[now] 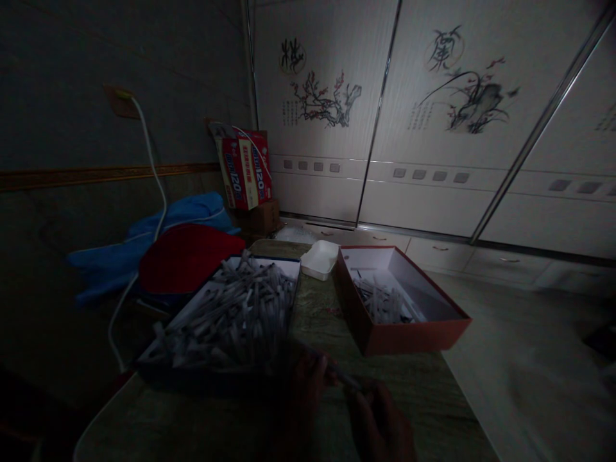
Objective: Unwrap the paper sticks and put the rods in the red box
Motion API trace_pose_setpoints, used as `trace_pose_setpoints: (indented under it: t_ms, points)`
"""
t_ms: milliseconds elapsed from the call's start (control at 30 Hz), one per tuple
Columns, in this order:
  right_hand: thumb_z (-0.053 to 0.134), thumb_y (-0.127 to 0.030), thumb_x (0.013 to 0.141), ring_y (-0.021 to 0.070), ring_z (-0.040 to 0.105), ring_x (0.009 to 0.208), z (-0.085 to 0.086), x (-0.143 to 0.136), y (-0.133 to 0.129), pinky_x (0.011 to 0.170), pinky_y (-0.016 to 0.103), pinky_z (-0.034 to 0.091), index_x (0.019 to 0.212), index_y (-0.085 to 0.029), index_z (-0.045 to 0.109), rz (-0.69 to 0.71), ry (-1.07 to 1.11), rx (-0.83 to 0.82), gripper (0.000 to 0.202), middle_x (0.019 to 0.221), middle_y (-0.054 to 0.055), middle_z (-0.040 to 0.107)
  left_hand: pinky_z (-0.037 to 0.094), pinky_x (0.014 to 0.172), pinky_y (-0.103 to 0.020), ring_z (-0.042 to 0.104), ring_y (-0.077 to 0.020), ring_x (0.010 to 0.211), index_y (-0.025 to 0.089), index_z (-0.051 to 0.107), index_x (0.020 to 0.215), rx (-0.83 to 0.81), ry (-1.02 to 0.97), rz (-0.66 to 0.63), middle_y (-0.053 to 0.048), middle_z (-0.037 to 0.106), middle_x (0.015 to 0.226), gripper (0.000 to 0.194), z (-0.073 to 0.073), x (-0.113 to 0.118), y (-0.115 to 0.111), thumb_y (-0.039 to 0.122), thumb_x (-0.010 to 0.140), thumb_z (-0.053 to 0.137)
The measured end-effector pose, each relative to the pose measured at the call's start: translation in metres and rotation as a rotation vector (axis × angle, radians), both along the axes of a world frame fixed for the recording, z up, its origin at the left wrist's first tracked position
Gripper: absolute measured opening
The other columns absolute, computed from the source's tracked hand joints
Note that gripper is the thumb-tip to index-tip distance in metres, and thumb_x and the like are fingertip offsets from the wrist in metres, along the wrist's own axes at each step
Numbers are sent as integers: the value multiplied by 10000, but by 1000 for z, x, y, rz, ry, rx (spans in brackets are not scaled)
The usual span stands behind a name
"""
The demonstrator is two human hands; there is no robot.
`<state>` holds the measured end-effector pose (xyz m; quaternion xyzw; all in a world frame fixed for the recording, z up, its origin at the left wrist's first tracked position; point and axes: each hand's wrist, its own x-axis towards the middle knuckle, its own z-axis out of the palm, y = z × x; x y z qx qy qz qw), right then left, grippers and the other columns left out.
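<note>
The scene is dim. My left hand [308,391] and my right hand [382,420] meet low over the table, and both pinch one thin grey stick-like piece [344,378] between their fingertips. Just behind my left hand stands a dark box [158,369] heaped with several of the same grey pieces [235,314]. A red box with a white inside [409,337] sits to the right and holds a smaller pile of these pieces [382,305].
A small white tray [320,260] lies between the two boxes at the back. A red cloth [185,256], blue fabric [144,240] and a white cable [154,173] lie at left. A printed carton [245,170] leans by the painted wardrobe doors [433,115]. The table [414,398] ends at right.
</note>
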<state>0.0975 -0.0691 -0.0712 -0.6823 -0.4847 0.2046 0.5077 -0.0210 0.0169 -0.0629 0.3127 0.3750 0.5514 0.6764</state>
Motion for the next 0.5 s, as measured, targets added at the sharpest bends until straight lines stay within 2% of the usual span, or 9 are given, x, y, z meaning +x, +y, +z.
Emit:
trace_pose_setpoints:
  t_ms: [133,233,333,400,500]
  points:
    - [423,-662,781,206,656,678,-6,7,1,620,261,510,857,-223,673,40,-72,61,511,810,85,710,512,529,-264,618,-146,532,159,678,689,-39,-9,23,-10,683,614,303,3,0,-1,377,524,808]
    - [417,-600,824,175,633,588,-4,4,2,560,235,494,842,-208,657,45,-19,46,460,701,56,690,512,519,-271,615,-147,527,157,670,679,-50,-13,26,-15,689,628,317,6,0,0,387,512,812]
    - [423,-605,818,151,587,487,1,-3,1,468,217,455,880,-213,648,-58,10,39,456,596,12,651,500,500,-260,605,-141,514,156,665,671,-38,-16,20,-4,676,600,332,5,1,1,399,502,816]
    - [432,-648,789,175,623,560,3,-6,0,522,239,480,882,-224,663,-104,-37,74,492,661,37,682,490,484,-253,598,-140,499,153,662,655,-32,-4,20,0,665,579,345,6,1,2,409,488,820]
    - [415,-717,746,231,656,736,1,-6,-1,688,304,498,811,-243,683,-123,-112,152,548,825,89,715,484,489,-246,592,-134,505,153,663,652,-14,14,22,-2,663,582,341,7,1,1,422,503,810]
